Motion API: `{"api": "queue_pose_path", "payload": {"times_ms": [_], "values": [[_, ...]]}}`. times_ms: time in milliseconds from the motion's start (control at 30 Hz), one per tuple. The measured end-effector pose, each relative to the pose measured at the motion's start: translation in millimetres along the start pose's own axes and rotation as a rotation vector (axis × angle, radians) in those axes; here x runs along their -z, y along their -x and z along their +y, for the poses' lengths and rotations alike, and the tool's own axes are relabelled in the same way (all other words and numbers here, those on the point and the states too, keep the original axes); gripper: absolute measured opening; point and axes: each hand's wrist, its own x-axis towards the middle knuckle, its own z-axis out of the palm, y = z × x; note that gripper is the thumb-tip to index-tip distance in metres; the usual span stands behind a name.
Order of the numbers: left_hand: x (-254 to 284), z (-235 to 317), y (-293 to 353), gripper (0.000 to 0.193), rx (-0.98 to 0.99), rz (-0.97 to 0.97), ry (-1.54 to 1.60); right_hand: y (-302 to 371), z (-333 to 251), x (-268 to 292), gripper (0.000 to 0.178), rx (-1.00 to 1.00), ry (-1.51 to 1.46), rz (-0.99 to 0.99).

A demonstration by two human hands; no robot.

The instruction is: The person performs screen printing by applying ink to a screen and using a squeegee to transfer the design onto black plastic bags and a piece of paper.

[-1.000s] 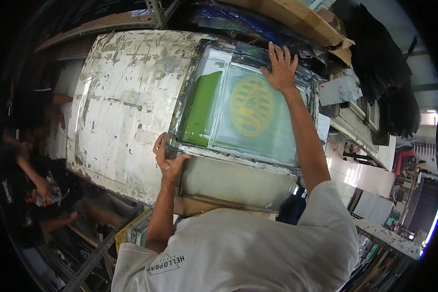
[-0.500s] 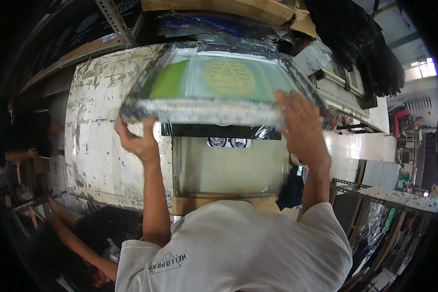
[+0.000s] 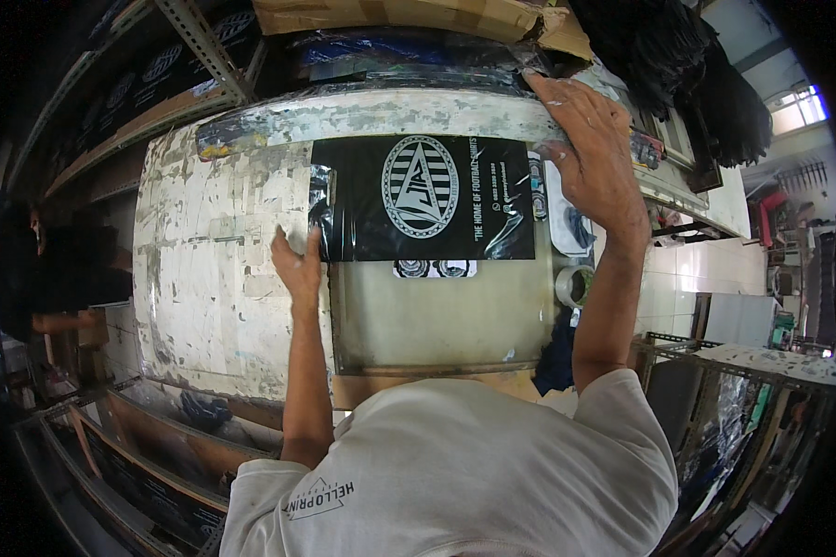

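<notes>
A black plastic bag (image 3: 353,200) with a white round emblem lies flat on the work table. Above its far edge, the screen printing frame (image 3: 344,121) is tilted up, so I see its paint-smeared near bar edge-on and its mesh is hidden. My right hand (image 3: 594,153) holds the right end of that bar, fingers over the top. Beside the bag's left edge, my left hand (image 3: 299,267) is open, thumb and fingers apart, holding nothing.
A pale board (image 3: 437,320) lies nearer me, with a tape roll (image 3: 574,286) to its right. The stained white table (image 3: 223,278) spreads leftward. Metal racks (image 3: 204,46) stand far left, black items (image 3: 687,84) hang far right. Another person (image 3: 74,260) in dark clothing is at left.
The screen printing frame has swung up and away, uncovering the black plastic bag. My left hand has let go of it and come down beside the bag; my right hand has risen with the frame.
</notes>
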Motion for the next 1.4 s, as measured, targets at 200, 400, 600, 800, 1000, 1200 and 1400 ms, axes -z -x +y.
{"api": "queue_pose_path", "payload": {"times_ms": [200,400,600,800,1000,1200,1400], "values": [[-17,-12,34,0.076,-0.116,0.019,-0.258,-2,1,1,0.071,-0.008,-0.023,-0.017],[-16,9,34,0.061,-0.092,0.011,-0.26,-2,-2,3,0.071,-0.018,-0.031,-0.026],[-18,13,34,0.05,0.001,-0.023,-0.165,-3,-3,6,0.071,-0.04,-0.059,-0.068],[-18,21,29,0.049,0.205,-0.077,0.033,-3,-5,6,0.071,-0.061,-0.076,-0.077],[-7,54,23,0.045,0.249,-0.104,0.391,-3,-6,6,0.07,-0.043,-0.061,-0.037],[22,50,-12,0.04,0.192,0.138,0.604,-4,-5,10,0.068,-0.045,-0.054,-0.055],[90,-38,-60,0.04,0.276,0.337,0.613,-5,-5,8,0.071,-0.018,-0.032,-0.067]]}}
